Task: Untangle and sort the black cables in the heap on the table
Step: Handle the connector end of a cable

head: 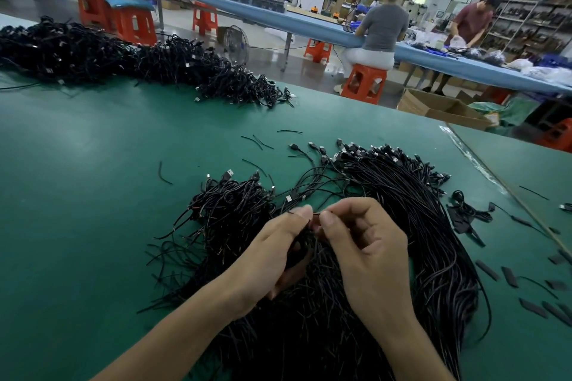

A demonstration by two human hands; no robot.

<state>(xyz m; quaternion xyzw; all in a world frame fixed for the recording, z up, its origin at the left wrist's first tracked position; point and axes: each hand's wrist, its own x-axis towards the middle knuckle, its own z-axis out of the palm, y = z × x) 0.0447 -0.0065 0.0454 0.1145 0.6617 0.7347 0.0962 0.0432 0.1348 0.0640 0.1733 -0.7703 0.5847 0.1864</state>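
I see my left hand [275, 249] curled round a small bunch of strands [299, 254] lifted from the heap of black cables [418, 226], its thumb tip almost meeting my right hand [366, 241], which pinches a thin cable end between thumb and forefinger. The heap lies on the green counter [93, 201] directly under both wrists, tangled on its left side and combed straighter on its right, with the plugs at the far edge. A second pile [123, 62] sits well apart along the counter's far left edge.
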